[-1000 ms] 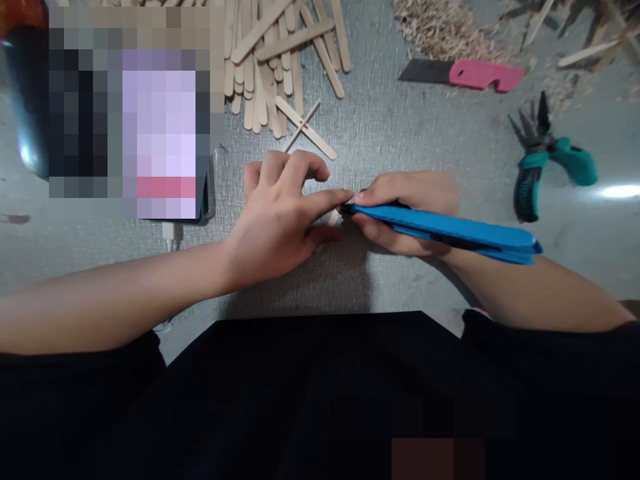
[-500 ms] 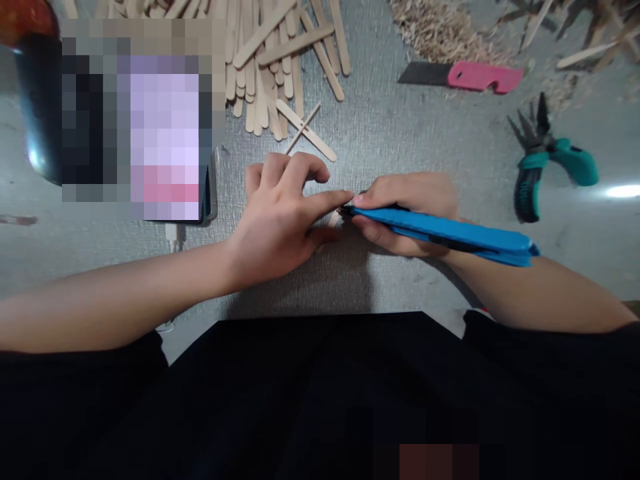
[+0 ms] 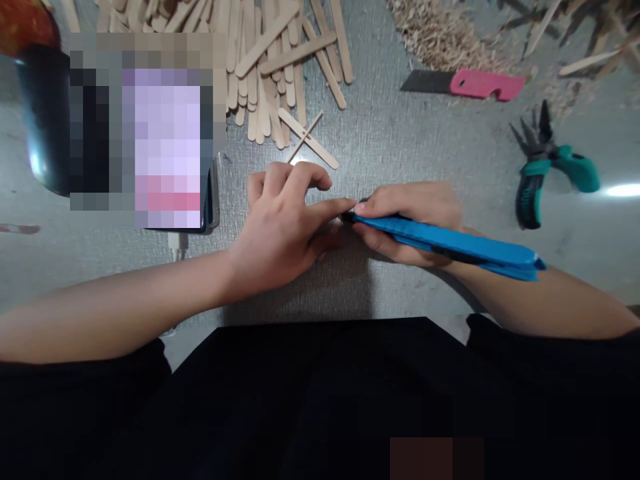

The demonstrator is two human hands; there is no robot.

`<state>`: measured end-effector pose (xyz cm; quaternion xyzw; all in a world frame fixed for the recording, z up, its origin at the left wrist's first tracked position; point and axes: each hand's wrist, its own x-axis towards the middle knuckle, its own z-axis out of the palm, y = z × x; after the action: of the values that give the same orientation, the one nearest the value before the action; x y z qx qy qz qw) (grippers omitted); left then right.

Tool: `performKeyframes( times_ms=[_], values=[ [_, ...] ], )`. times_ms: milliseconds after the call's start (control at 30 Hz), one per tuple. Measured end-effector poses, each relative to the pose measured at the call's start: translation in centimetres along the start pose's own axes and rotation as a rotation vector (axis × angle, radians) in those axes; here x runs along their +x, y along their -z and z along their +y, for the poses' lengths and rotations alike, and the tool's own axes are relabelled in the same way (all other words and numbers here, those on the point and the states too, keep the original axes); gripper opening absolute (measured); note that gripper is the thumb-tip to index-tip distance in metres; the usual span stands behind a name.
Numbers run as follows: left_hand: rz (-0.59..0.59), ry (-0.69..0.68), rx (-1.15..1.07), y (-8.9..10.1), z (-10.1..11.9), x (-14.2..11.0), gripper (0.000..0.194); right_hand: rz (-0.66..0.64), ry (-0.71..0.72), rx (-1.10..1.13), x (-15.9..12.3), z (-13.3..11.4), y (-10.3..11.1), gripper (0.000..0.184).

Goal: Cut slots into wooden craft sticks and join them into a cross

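My right hand [image 3: 413, 217] grips a blue utility knife [image 3: 465, 245], its dark front end aimed left at the fingertips of my left hand. My left hand [image 3: 285, 230] is bent at the knuckles, with index finger and thumb closed on a small piece of wooden stick, mostly hidden under them. The left index tip rests against or very near the right thumb, just above the knife's front end. Beyond the left hand, a thin stick [image 3: 313, 125] lies crossed over a flat craft stick [image 3: 326, 156].
A pile of craft sticks [image 3: 270, 63] spreads at the back, beside wood shavings [image 3: 445, 33]. On the right lie a pink-handled knife [image 3: 487, 85] and teal pliers [image 3: 575, 170]. A blurred-out phone [image 3: 167, 147] with a white cable [image 3: 175, 243] and a dark rounded object [image 3: 43, 120] are left.
The whole view has shifted slightly, so everything sits a little lower. Both hands keep nearly the same grip, and less of the small wooden piece shows between the left fingers.
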<state>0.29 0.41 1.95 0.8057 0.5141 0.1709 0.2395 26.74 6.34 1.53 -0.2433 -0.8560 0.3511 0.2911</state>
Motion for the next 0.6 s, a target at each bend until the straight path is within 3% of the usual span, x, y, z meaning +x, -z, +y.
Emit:
performKeyframes(
  times_ms=[133, 233, 433, 600],
  values=[
    [-0.001, -0.003, 0.013, 0.0, 0.0, 0.0, 0.04, 0.05, 0.102, -0.018, 0.3, 0.2, -0.5, 0.019],
    [0.011, -0.008, 0.032, -0.2, -0.1, -0.1, 0.043, 0.077, 0.097, 0.002, 0.3, 0.5, -0.7, 0.016],
    [0.044, -0.011, 0.05, -0.5, -0.4, -0.2, 0.054, 0.028, -0.025, -0.014, -0.4, 0.2, -0.6, 0.016],
    [0.064, 0.008, 0.015, -0.4, -0.1, -0.2, 0.055, 0.148, -0.157, -0.046, -0.7, -1.1, -0.2, 0.013]
  ],
)
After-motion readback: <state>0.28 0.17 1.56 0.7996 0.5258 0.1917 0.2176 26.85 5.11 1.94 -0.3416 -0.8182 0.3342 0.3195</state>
